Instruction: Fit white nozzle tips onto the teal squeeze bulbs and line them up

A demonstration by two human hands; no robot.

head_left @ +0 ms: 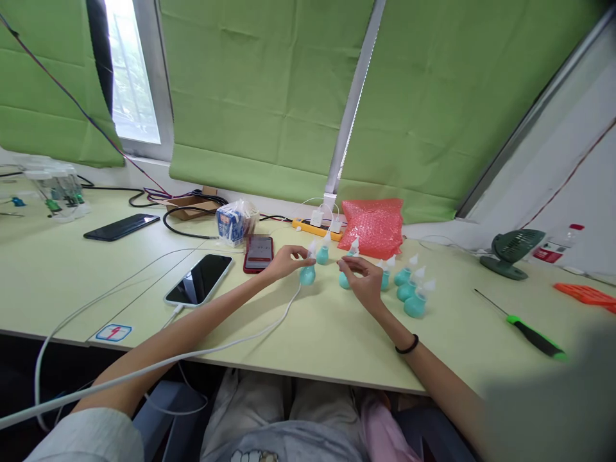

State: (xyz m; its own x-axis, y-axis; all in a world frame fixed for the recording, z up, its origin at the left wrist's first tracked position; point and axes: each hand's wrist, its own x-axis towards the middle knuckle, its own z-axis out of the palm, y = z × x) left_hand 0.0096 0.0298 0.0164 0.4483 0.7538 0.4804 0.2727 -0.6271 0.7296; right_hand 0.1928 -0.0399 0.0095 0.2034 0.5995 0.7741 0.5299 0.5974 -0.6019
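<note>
My left hand (pixel 289 263) pinches the clear nozzle of a teal bulb syringe (pixel 307 276), whose round bulb hangs at or just above the tabletop. A short way to the right, my right hand (pixel 364 280) has thumb and fingers pressed together; anything between them is too small to make out. Another teal bulb (pixel 343 280) shows partly behind those fingers. Close behind my left hand is one more bulb syringe (pixel 322 255) with a clear tip. Several others, such as the nearest one (pixel 414 305), stand in a cluster right of my right hand.
Left are a white-cased phone (pixel 199 280), a red-cased phone (pixel 258 254) and a black phone (pixel 122 227). A white cable (pixel 240 341) crosses my left forearm. Behind lie a power strip (pixel 315 229) and red bubble-wrap pouch (pixel 371 228). A screwdriver (pixel 534 335) and fan (pixel 512 253) are right.
</note>
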